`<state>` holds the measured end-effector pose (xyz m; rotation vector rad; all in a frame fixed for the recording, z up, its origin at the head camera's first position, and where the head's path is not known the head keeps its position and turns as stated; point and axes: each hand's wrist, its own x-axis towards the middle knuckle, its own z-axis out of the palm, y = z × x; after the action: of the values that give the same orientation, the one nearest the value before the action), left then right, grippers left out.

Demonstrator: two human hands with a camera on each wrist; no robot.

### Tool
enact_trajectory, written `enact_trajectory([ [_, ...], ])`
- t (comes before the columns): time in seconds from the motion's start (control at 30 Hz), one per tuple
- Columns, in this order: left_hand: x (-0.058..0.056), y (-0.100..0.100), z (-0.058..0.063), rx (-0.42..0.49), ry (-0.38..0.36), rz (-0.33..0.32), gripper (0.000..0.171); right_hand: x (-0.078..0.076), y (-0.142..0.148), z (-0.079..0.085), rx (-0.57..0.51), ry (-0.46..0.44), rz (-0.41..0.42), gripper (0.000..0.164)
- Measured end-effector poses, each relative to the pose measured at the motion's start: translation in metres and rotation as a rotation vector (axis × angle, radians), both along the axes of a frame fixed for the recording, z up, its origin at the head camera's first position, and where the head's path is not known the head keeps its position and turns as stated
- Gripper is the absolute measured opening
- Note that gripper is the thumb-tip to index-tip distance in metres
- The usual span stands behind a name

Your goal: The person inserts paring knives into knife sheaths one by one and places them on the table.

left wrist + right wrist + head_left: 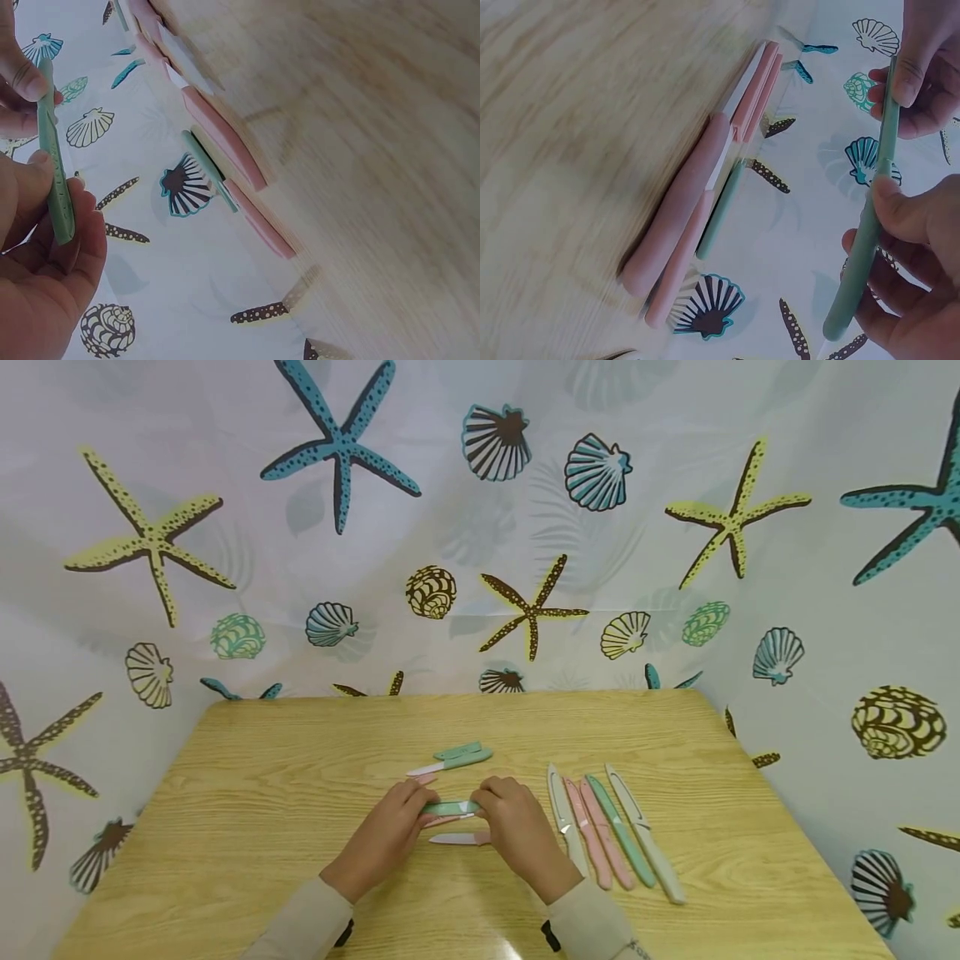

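Around the held green knife, a loose green knife blocks the far side, a pink-handled knife the near side, five knives the right; bare table leaves passage left, past the left hand.

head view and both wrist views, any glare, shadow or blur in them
Head view: a small bright glare patch on the wooden table at the bottom edge of the frame; left wrist view: soft-looking wood grain and a faint reflection of a starfish print; right wrist view: a dark shadow along the large pink handle, while the green handle has fairly clear outlines.
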<state>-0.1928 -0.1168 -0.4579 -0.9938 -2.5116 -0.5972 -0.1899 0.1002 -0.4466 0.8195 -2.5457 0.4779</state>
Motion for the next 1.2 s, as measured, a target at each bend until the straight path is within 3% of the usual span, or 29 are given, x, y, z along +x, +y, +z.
enact_trajectory([
  [0.3,-0.001,-0.002,-0.007,0.007,0.048,-0.028,0.023,0.002,0.002,-0.003,0.024,-0.158,0.029,0.018],
  [0.63,-0.002,-0.003,-0.005,0.023,0.035,-0.074,0.022,0.004,0.007,-0.003,0.061,-0.123,0.015,0.018],
  [0.87,-0.008,-0.007,0.001,0.028,-0.052,0.054,0.042,0.004,0.033,0.001,0.022,-0.152,-0.089,0.018],
  [0.97,-0.011,-0.013,-0.001,0.033,-0.079,0.119,0.038,0.003,0.049,0.004,-0.02,-0.19,-0.167,0.019],
  [1.2,-0.014,-0.019,-0.008,0.021,-0.12,0.267,0.029,0.004,0.101,0.007,-0.11,-0.188,-0.377,0.021],
])
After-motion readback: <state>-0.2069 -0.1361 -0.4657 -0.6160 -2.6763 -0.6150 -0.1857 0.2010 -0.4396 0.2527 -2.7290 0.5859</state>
